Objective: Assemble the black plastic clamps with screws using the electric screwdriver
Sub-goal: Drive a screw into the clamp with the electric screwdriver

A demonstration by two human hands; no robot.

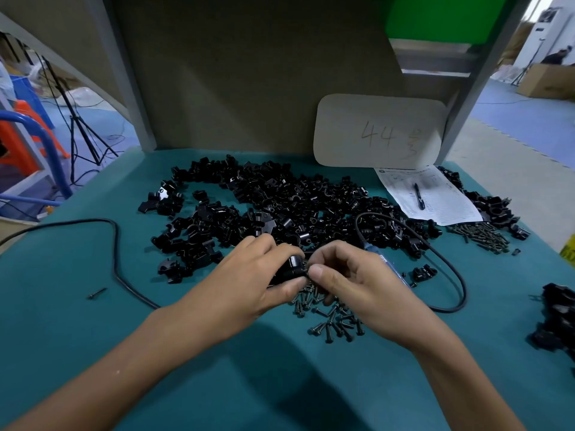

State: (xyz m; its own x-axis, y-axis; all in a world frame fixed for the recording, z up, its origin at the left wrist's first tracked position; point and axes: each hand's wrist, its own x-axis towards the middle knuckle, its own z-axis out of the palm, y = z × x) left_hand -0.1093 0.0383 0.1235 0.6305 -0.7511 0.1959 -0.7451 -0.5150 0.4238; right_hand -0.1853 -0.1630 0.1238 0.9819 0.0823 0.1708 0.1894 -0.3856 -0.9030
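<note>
My left hand grips a black plastic clamp just above the green table. My right hand pinches a small dark screw at the clamp's right side. Under both hands lies a scatter of loose screws. The electric screwdriver, blue and partly hidden behind my right hand, lies on the table with its black cable looping to the right. A big heap of black clamp parts fills the table's middle.
A second screw pile and more clamp parts sit at the right. Black parts lie near the right edge. A paper sheet with a pen and a "44" card stand behind. One single screw lies left beside a cable.
</note>
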